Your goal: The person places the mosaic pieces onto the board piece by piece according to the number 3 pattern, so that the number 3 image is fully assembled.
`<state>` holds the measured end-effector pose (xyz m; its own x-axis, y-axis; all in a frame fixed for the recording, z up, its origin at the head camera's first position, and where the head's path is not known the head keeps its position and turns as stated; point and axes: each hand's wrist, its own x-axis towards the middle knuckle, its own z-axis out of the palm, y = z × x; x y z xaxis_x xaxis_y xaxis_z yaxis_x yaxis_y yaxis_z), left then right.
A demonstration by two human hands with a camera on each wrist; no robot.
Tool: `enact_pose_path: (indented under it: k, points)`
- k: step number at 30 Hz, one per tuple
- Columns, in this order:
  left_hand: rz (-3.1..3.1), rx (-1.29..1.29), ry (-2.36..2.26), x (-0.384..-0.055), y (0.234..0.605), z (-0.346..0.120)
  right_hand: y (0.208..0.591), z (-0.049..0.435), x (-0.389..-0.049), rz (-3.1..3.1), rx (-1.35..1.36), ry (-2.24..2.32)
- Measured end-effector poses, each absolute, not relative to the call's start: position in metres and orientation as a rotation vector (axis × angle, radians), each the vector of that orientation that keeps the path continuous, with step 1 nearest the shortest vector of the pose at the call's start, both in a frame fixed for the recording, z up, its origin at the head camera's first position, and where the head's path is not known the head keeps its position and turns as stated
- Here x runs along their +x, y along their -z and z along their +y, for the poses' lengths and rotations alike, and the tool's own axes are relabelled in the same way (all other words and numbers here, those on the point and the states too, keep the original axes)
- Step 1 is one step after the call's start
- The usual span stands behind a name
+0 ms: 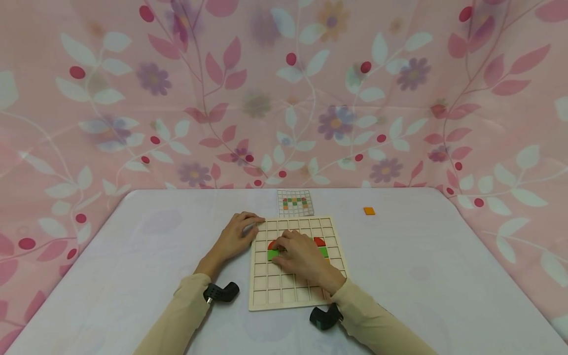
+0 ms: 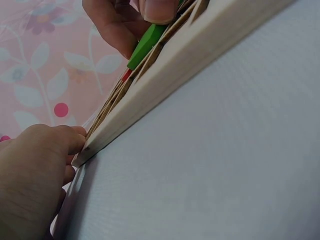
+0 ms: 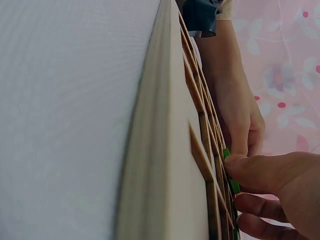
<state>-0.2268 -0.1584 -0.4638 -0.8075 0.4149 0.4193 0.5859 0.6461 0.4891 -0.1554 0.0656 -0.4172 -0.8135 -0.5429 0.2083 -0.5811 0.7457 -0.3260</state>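
Note:
A square wooden grid board [image 1: 262, 298] lies on the table. My left hand [image 1: 232, 239] holds its far left corner, thumb and fingertips at the edge. Over the middle of the board, my right hand [image 1: 306, 256] has thumb and fingers curled together, pinching a green tile that they mostly cover. A green tile [image 2: 147, 45] shows beside those fingertips in the left wrist view. Just above it on the grid is a rounded red piece [image 1: 270, 244]. To the right of the hand sit another red piece [image 1: 319, 241], a green tile [image 1: 323, 252] and a partly hidden orange tile [image 1: 327, 260].
A printed pattern card [image 1: 295, 203] with a coloured grid lies just beyond the board. One loose orange tile [image 1: 369, 211] is at the far right on the white cloth [image 1: 412, 276]. A pink floral curtain [image 1: 284, 98] hangs behind the table.

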Motion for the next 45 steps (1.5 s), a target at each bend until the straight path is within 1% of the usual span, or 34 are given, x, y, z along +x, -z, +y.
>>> enact_pose_path:
  k: [45]
  points:
    - [-2.631, -0.774, 0.909, -0.2272, 0.4646, -0.1573, 0.4162, 0.0658, -0.1563, -2.852, 0.928, -0.607]
